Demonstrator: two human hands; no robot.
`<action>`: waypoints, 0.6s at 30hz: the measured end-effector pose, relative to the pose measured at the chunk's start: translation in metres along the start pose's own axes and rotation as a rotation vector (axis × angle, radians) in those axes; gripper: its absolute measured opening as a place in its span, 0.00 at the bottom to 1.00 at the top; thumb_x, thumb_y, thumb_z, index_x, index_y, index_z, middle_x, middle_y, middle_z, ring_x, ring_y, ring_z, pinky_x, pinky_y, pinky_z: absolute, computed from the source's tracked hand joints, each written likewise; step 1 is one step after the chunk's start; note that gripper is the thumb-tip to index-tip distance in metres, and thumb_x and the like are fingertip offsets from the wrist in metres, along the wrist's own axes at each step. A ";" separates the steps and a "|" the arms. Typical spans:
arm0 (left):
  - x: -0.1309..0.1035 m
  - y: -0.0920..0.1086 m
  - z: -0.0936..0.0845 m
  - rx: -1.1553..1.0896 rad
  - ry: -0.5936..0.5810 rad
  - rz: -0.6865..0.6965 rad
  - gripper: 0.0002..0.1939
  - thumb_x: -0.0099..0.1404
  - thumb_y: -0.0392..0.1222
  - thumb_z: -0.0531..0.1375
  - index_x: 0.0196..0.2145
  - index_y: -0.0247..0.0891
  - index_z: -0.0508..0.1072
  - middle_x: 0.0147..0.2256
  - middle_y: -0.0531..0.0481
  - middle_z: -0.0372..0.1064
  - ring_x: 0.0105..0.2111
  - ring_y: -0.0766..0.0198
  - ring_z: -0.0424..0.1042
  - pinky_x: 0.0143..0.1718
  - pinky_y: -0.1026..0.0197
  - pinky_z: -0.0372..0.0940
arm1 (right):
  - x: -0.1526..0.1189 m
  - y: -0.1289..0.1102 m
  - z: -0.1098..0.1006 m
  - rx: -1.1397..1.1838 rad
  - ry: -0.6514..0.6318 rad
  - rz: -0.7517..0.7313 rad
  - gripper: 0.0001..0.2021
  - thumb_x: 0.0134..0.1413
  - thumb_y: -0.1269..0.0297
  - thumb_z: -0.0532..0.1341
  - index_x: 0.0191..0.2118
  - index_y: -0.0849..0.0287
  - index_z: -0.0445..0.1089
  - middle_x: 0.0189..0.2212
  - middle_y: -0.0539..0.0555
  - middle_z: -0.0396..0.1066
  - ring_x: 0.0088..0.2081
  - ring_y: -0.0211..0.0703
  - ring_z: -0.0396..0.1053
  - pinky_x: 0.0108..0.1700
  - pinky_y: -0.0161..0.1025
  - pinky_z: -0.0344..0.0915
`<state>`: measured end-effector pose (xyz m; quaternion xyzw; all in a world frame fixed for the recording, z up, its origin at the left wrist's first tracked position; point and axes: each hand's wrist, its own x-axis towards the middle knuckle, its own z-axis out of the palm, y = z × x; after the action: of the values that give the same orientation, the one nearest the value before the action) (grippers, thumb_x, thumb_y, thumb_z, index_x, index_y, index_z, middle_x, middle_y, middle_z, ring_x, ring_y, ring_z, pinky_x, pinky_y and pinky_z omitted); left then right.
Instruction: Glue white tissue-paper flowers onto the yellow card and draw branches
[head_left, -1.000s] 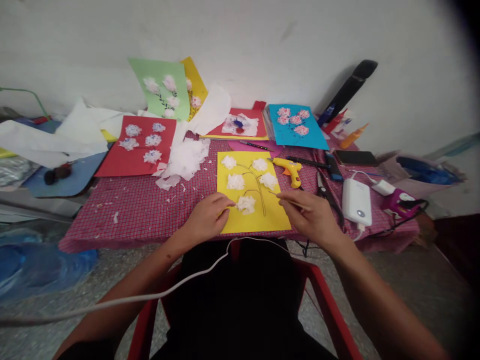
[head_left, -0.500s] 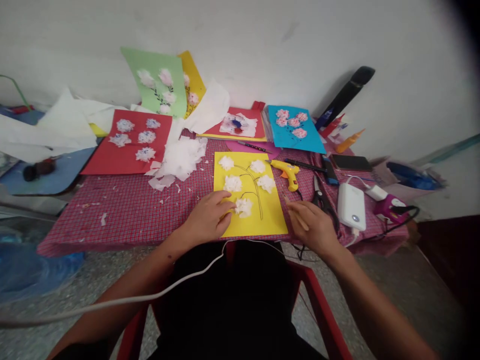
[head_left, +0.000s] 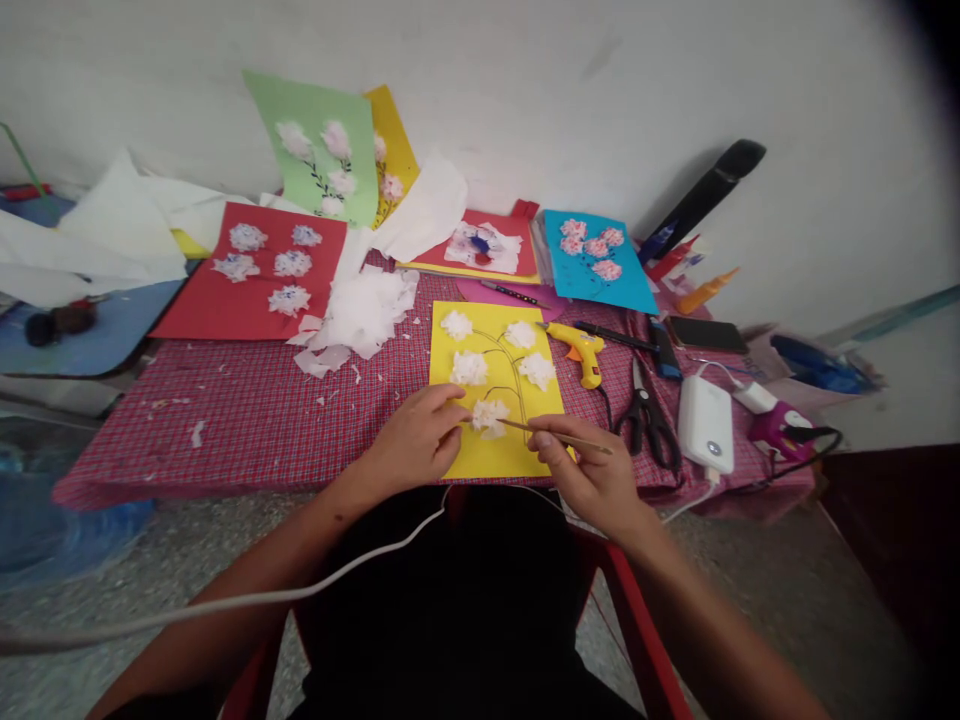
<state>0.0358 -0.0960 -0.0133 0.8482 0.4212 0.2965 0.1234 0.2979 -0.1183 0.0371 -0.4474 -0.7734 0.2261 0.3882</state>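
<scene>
A yellow sheet of card (head_left: 487, 462) lies before me, bearing several white tissue-paper flowers and a drawn stem with branches. My left hand (head_left: 420, 432) is at the lowest paper flower (head_left: 490, 417), its fingertips pinching the flower's left edge. From the other side, my right hand (head_left: 592, 470) grips a thin wooden stick (head_left: 555, 434) between thumb and fingers. The stick's tip touches the right part of that same flower. To the right of the card rests a yellow glue gun (head_left: 581, 350).
Black-handled scissors (head_left: 643, 420), a white power bank (head_left: 706, 425) and a phone (head_left: 706, 334) lie on the right. Torn white tissue (head_left: 367, 310) is piled left of the card. Finished-looking flower cards, red (head_left: 255, 290), green (head_left: 307, 110) and blue (head_left: 592, 285), stand or lie behind. A white cable (head_left: 300, 596) crosses my lap.
My right hand has moved left over the card's right edge, bringing the stick's tip to the lowest flower. My left hand has stayed at that flower. The view has shifted slightly.
</scene>
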 end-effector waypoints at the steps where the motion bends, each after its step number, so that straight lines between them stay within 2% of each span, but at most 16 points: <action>1: 0.000 0.000 0.000 -0.002 -0.003 -0.002 0.14 0.67 0.31 0.56 0.47 0.35 0.77 0.56 0.36 0.69 0.55 0.50 0.71 0.58 0.43 0.70 | 0.002 -0.001 0.002 -0.011 -0.002 -0.004 0.08 0.67 0.65 0.61 0.47 0.57 0.78 0.35 0.55 0.82 0.32 0.44 0.80 0.37 0.41 0.77; 10: 0.000 0.001 -0.001 0.011 -0.014 -0.008 0.14 0.68 0.32 0.56 0.48 0.36 0.77 0.56 0.37 0.69 0.55 0.51 0.71 0.58 0.44 0.71 | 0.011 -0.003 0.008 -0.081 -0.034 -0.054 0.08 0.68 0.65 0.60 0.45 0.55 0.78 0.37 0.56 0.83 0.34 0.44 0.80 0.38 0.41 0.77; 18: -0.001 0.001 0.000 0.044 -0.026 0.009 0.16 0.67 0.32 0.58 0.51 0.35 0.77 0.57 0.37 0.68 0.56 0.49 0.70 0.60 0.44 0.69 | 0.022 0.001 0.014 -0.062 -0.056 0.023 0.10 0.69 0.62 0.60 0.45 0.57 0.78 0.38 0.57 0.82 0.32 0.44 0.80 0.37 0.42 0.77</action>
<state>0.0359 -0.0969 -0.0131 0.8563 0.4223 0.2767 0.1088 0.2808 -0.0991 0.0371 -0.4617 -0.7854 0.2187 0.3496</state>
